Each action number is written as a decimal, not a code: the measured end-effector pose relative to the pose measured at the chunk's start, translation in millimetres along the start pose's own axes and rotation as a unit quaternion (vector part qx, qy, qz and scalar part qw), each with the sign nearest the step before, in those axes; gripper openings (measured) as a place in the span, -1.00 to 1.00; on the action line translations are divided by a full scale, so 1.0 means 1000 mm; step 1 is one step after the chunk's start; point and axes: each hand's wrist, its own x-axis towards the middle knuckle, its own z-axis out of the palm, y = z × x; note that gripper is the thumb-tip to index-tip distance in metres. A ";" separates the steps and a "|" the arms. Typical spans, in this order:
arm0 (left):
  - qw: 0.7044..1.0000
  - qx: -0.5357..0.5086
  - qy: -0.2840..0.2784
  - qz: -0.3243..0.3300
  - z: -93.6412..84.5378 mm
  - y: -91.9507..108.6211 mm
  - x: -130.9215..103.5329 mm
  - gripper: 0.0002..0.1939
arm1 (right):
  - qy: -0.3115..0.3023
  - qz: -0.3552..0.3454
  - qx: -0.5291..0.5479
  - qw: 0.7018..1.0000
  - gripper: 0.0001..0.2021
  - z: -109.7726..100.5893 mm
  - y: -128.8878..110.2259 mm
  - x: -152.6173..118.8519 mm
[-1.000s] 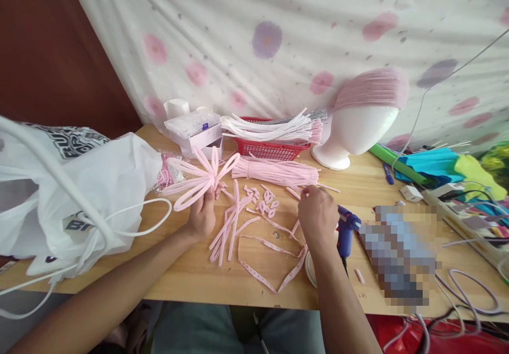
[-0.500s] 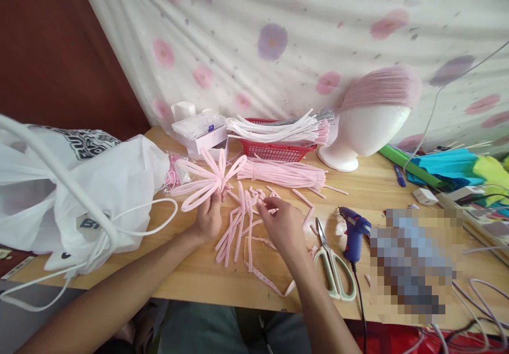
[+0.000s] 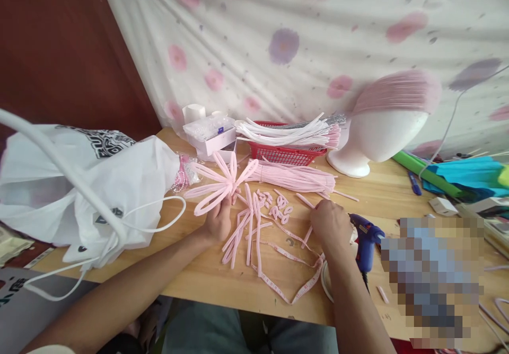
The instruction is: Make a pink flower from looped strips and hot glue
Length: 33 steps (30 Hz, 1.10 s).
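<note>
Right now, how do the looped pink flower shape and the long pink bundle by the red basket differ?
The flower shape is in the left hand; the bundle lies on the table. The flower shape's strands bend into loops; the bundle's run mostly straight, side by side. Both are pale pink.

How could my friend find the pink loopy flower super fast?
Start with the wooden table, then the left hand over it. In that hand is the pink flower: unlike the bundled straight stems behind it, its strips curve into open petal loops.
</note>
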 end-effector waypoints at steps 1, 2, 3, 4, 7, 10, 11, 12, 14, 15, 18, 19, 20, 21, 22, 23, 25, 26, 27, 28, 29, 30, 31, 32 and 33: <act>1.000 0.002 -0.003 -0.001 0.000 0.000 0.000 -0.50 | 0.000 -0.008 -0.001 1.000 -0.67 0.001 0.000 0.001; 1.000 0.003 -0.007 -0.004 0.000 0.000 0.000 -0.50 | 0.001 -0.016 -0.003 1.000 -0.67 0.002 0.000 0.002; 1.000 0.003 -0.010 -0.006 0.001 0.000 0.000 -0.50 | 0.002 -0.023 -0.003 1.000 -0.66 0.002 0.001 0.003; 1.000 0.000 -0.010 -0.007 0.001 0.000 0.000 -0.49 | 0.003 -0.028 -0.002 1.000 -0.66 0.001 0.002 0.005; 1.000 -0.010 -0.007 -0.008 0.001 0.000 0.000 -0.50 | 0.013 -0.033 0.004 0.999 -0.68 -0.007 0.003 0.005; 1.000 -0.016 -0.017 -0.007 0.001 -0.002 -0.001 -0.51 | 0.039 -0.032 0.020 0.999 -0.74 -0.020 -0.003 -0.004; 1.000 -0.017 -0.020 -0.006 0.000 -0.002 -0.001 -0.51 | 0.051 -0.037 0.035 0.997 -0.76 -0.024 -0.006 -0.009; 1.000 -0.015 -0.022 -0.005 0.000 -0.003 -0.001 -0.51 | 0.063 -0.049 0.056 0.995 -0.78 -0.027 -0.011 -0.016; 1.000 -0.006 -0.019 -0.001 -0.001 -0.003 -0.001 -0.52 | 0.065 -0.088 0.093 0.990 -0.80 -0.028 -0.020 -0.028; 1.000 -0.001 -0.017 0.000 -0.001 -0.003 -0.001 -0.52 | 0.058 -0.106 0.102 0.987 -0.81 -0.027 -0.024 -0.033; 1.000 0.003 -0.013 -0.003 -0.002 -0.002 0.000 -0.54 | 0.058 -0.101 0.083 0.990 -0.69 -0.017 -0.027 -0.036; 1.000 0.001 -0.011 -0.005 -0.002 -0.002 0.000 -0.54 | 0.058 -0.086 0.068 0.992 -0.64 -0.013 -0.025 -0.034; 1.000 -0.002 -0.011 -0.005 -0.002 -0.002 0.001 -0.54 | 0.054 -0.071 0.054 0.995 -0.61 -0.010 -0.022 -0.030; 1.000 -0.004 -0.010 -0.006 -0.001 -0.002 0.001 -0.54 | 0.042 -0.061 0.041 0.996 -0.61 -0.007 -0.018 -0.025; 1.000 -0.005 -0.009 -0.007 -0.001 -0.002 0.001 -0.53 | 0.025 -0.055 0.032 0.998 -0.62 -0.005 -0.015 -0.020; 1.000 -0.005 -0.008 -0.009 -0.001 -0.002 0.000 -0.53 | 0.011 -0.053 0.027 0.998 -0.65 -0.005 -0.012 -0.016; 1.000 -0.002 -0.002 -0.014 -0.001 -0.002 0.000 -0.53 | 0.001 -0.046 0.021 0.999 -0.68 -0.007 -0.009 -0.011; 1.000 -0.002 -0.002 -0.016 -0.001 -0.002 0.000 -0.52 | 0.002 -0.040 0.018 0.999 -0.68 -0.009 -0.009 -0.011; 1.000 -0.002 -0.003 -0.017 -0.001 -0.002 0.000 -0.52 | 0.007 -0.034 0.016 0.999 -0.67 -0.013 -0.009 -0.011; 1.000 -0.003 -0.006 -0.019 -0.001 -0.002 0.000 -0.51 | 0.014 -0.028 0.015 0.999 -0.66 -0.016 -0.010 -0.012; 1.000 -0.004 -0.010 -0.020 -0.001 -0.002 0.000 -0.51 | 0.021 -0.027 0.015 0.999 -0.66 -0.020 -0.011 -0.013; 1.000 -0.004 -0.011 -0.021 -0.001 -0.002 0.000 -0.51 | 0.025 -0.034 0.016 0.999 -0.67 -0.023 -0.012 -0.015; 1.000 -0.004 -0.011 -0.023 0.000 -0.002 0.000 -0.52 | 0.024 -0.045 0.017 0.999 -0.69 -0.024 -0.013 -0.016; 1.000 -0.003 -0.009 -0.023 0.000 -0.002 0.001 -0.52 | 0.019 -0.059 0.016 0.998 -0.71 -0.024 -0.014 -0.017; 1.000 -0.003 -0.008 -0.022 0.000 -0.002 0.001 -0.53 | 0.011 -0.070 0.014 0.997 -0.72 -0.022 -0.015 -0.018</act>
